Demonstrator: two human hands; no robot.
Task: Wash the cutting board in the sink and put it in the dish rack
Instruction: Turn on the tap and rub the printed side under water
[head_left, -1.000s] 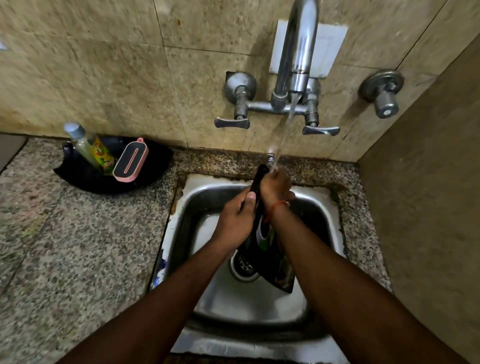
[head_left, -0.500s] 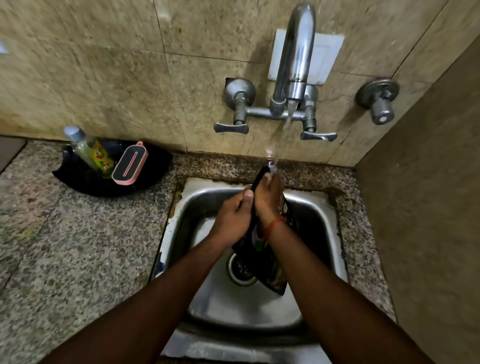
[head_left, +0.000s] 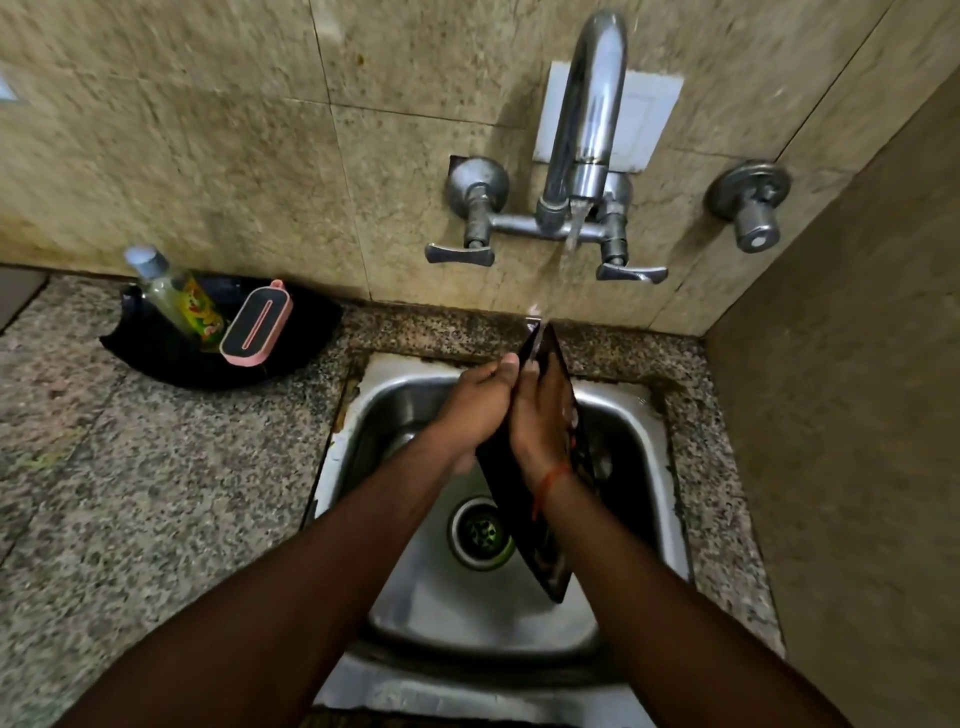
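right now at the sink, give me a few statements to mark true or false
1. Water is running from the tap onto the cutting board. True.
2. The cutting board lies flat on the sink bottom. False: it is held on edge, tilted, between the left hand and right hand.
3. A bottle stands in the black tray left of the sink. True.
4. The drain is plugged. False: its strainer is open.

This is a home kitchen. A steel sink (head_left: 649, 415) sits in a speckled stone counter (head_left: 156, 493). A tap (head_left: 587, 130) on the tiled wall (head_left: 208, 130) runs water. At left stands a soap bottle (head_left: 171, 291).
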